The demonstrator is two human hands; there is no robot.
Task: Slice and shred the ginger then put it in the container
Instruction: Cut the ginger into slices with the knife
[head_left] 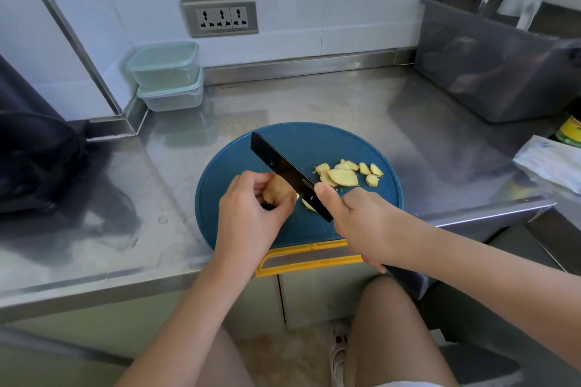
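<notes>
A round blue cutting board with a yellow handle lies on the steel counter. My left hand grips a ginger piece on the board. My right hand holds a black knife, its blade set against the ginger's right side. One cut slice shows just below the blade. Several ginger slices lie to the right of the blade. Two stacked clear containers with pale green lids stand at the back left by the wall.
A grey plastic bin stands at the back right. A dark bag sits on the counter at the left. A white packet and a yellow-lidded jar lie at the right edge. A wall socket is above the containers.
</notes>
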